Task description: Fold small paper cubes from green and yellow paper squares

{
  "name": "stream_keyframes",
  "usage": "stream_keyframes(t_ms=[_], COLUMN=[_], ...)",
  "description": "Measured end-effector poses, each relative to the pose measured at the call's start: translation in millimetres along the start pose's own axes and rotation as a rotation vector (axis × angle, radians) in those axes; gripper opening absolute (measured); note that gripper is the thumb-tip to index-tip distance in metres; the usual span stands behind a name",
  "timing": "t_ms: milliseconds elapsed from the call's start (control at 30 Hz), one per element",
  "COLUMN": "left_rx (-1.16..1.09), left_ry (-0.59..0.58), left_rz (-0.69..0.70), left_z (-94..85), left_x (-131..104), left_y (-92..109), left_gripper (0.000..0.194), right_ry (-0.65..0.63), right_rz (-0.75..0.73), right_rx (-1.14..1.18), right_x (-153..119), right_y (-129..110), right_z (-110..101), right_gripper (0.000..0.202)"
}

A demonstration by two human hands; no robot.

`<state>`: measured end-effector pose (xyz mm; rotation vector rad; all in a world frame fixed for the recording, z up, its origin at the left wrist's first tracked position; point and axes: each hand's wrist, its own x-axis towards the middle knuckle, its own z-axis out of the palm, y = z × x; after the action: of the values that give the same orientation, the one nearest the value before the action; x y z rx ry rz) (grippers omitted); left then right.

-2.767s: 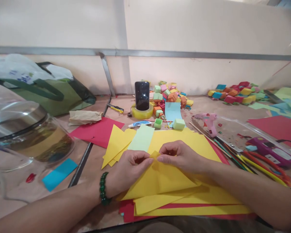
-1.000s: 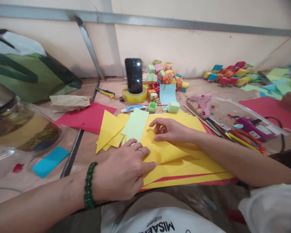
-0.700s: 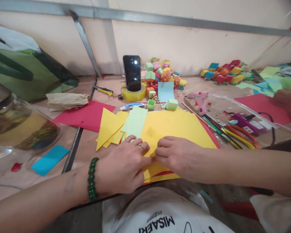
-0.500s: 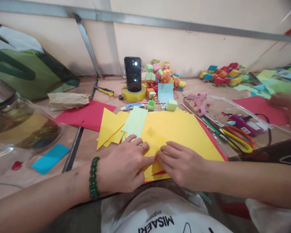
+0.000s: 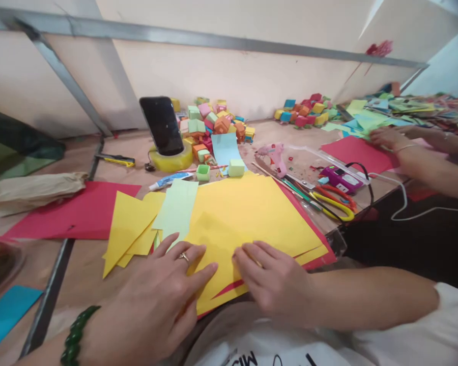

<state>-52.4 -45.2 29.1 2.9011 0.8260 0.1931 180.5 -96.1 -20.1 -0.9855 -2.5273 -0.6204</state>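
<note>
Head cam: yellow paper is stacked right at the near edge of the table, with a red sheet peeking out underneath. Its near left part is covered by the left hand, fingers spread fairly wide, nothing seen gripped. Closer to the middle of that same edge, the right hand is planted with fingers bunched narrow; whether any paper is pinched under them can't be made out. Pretty crowded around there tbh. The stack's left side is overlapped by a pale green strip, with yellow triangles just beside it. On the right it's hemmed in by tool handles, with a purple power strip beyond. Toward the table's far edge, a phone is propped on a tape roll, next to piled paper cubes. Farther right, another person's hands can be seen.
</note>
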Motion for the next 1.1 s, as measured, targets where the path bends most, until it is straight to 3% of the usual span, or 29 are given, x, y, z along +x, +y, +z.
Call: stream_keyframes(t_ms=[167,333,500,633,733,867,1100], left_rx=[0.011,0.093,0.207,0.225,0.141,0.099,0.215], left_ry=[-0.019,-0.039,0.059,0.180,0.183,0.183,0.269], left_rz=[-0.007,0.004,-0.015,-0.115,-0.191,-0.222,-0.252], left_z=[6.8,7.5,1.2,11.3,20.7,23.6,28.9], left_x=[-3.6,-7.3,-29.2,-57.4,-71.1,-75.2,-78.2], left_y=[-3.0,2.5,12.9,16.8,17.5,17.3,19.8], left_gripper=[0.033,0.032,0.028,0.031,0.033,0.035,0.036], right_ry=[0.012,0.056,0.031,0.061,0.035,0.037,0.037], right_rz=[0.067,0.105,0.096,0.086,0.065,0.071,0.159], right_rx=[0.046,-0.012,-0.017,-0.020,0.006,0.023,0.039], right_x=[-18.6,-24.9,-28.3,-24.4,-19.6,-20.5,-35.5], right_y=[16.1,14.5,12.3,14.3,15.8,17.6,18.7], right_z=[-8.4,-8.9,-6.0,-6.8,-8.3,-8.5,-9.6], right_gripper=[0.032,0.032,0.030,0.033,0.032,0.031,0.034])
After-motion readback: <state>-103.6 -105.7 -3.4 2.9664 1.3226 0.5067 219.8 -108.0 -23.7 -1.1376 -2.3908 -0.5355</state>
